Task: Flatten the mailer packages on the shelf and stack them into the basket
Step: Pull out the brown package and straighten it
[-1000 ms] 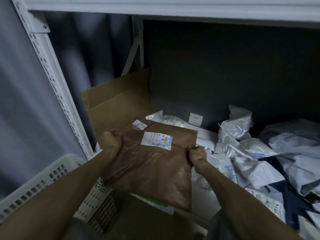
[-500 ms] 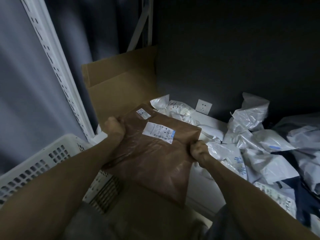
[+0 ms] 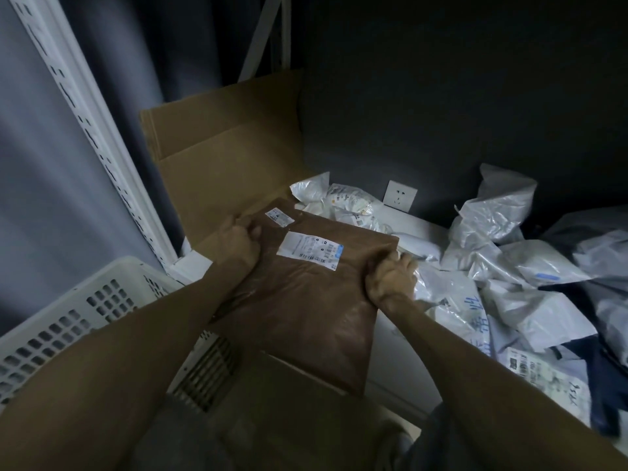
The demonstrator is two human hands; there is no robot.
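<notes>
The shelf point(image 3: 424, 229) is big and holds a messy pile of white mailers point(image 3: 509, 266) on the right. The white basket point(image 3: 85, 311) sits low on the left, near the shelf post. A tall sheet of cardboard point(image 3: 231, 158) leans at the back.

The brown mailer point(image 3: 306, 300) is not in the basket yet. It is held up in the air between the basket and the pile. The left hand point(image 3: 238, 243) grips its top left edge with fingers curled tight. The right hand point(image 3: 390, 277) grips the right edge, fingers clenched on the plastic too.

I think the job now is to pull it flat. Tug the two sides apart gently, so the wrinkles go and the thin plastic does not rip. Then lay it flat in the basket.

The big white label point(image 3: 309, 249) has a barcode and a blue corner, but its words are too small to read. The small label point(image 3: 279, 216) shows what looks like a 4. One white mailer has blue handwriting point(image 3: 475, 307) that I cannot read.
</notes>
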